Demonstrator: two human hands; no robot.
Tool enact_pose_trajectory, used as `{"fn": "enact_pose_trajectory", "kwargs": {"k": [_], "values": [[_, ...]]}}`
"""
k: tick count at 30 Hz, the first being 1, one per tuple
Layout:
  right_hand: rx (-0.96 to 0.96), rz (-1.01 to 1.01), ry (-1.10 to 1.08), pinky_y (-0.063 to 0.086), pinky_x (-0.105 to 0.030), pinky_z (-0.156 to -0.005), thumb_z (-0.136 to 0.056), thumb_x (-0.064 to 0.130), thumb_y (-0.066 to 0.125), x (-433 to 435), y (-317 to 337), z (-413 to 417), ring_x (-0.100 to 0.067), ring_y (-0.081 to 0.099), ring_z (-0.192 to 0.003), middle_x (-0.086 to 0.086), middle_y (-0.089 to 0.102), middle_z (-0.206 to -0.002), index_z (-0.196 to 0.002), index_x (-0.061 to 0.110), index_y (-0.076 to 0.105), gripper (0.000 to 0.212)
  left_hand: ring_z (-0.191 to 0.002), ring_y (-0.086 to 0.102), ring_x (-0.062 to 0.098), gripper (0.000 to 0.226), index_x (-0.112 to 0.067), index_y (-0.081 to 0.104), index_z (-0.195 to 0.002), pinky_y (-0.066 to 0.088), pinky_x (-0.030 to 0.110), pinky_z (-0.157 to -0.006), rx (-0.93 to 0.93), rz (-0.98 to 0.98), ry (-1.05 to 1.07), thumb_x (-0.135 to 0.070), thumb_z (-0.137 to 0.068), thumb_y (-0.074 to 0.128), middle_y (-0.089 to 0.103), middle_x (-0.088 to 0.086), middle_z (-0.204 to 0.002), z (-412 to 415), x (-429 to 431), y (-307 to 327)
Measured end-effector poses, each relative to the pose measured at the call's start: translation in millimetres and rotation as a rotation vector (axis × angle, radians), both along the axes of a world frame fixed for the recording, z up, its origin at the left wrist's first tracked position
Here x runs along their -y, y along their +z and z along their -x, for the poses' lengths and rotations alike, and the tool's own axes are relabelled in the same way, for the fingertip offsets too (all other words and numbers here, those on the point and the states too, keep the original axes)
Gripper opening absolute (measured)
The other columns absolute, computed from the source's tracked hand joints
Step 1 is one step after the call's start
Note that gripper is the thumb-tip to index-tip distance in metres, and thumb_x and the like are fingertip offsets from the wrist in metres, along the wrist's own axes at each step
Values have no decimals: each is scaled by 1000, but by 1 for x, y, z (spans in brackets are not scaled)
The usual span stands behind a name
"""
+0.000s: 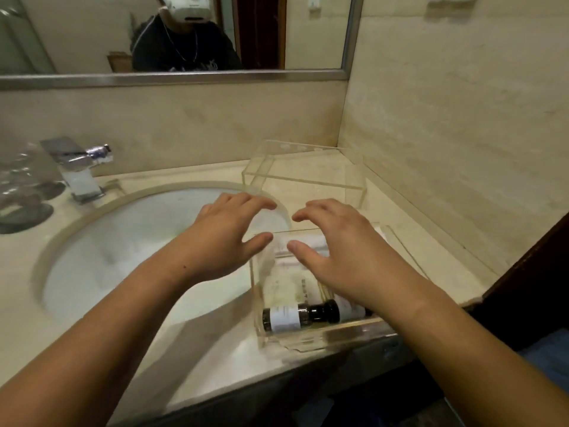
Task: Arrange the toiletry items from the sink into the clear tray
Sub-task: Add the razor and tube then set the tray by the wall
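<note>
You find the clear tray [257,303] open from above, a dark bottle [281,317] lying across its near end, a second clear box [308,180] just behind, side wall [462,134] close on your right, sink basin [123,248] open on your left, tap [77,171] and glasses [18,180] beyond it on the desk [215,343]

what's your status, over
Left hand open at the clear acrylic tray's left edge, right hand open above it. Small dark bottle with white label lying inside, near front wall. Nothing in the way.
</note>
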State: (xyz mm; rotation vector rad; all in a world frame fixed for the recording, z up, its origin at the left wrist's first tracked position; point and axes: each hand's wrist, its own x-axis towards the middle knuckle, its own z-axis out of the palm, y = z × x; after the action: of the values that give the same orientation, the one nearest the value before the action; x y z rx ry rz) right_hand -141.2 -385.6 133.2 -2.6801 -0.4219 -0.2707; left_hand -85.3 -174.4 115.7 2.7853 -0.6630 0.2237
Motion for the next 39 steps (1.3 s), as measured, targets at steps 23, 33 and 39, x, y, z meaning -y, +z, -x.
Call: {"fn": "enact_pose_trajectory", "kwargs": {"k": [23,33,39], "values": [[-379,605,219,52,-39,-87,-94,20,56,-215,-72,-132,-25,58,-108,-3,58,-122,-126,26,58,33,-129,47,20,41,-34,58,-134,40,34,-101,-428,-297,191,-27,-94,66,56,-7,-136,-89,-183,-100],[-570,757,199,49,-41,-101,-94,13,55,-241,-129,-168,-27,54,-126,-6,52,-138,-148,27,44,57,-121,57,24,46,-31,57,-137,47,34,-96,-542,-245,189,-28,-92,67,59,-3,-135,-96,-180,-126],[-496,678,101,52,-35,-79,-89,14,62,-239,-143,-170,-29,63,-103,-6,57,-122,-126,23,62,38,-116,60,23,36,-30,65,-125,46,29,-84,-527,-242,209,-30,-90,73,64,-3,-125,-97,-179,-132]]}}
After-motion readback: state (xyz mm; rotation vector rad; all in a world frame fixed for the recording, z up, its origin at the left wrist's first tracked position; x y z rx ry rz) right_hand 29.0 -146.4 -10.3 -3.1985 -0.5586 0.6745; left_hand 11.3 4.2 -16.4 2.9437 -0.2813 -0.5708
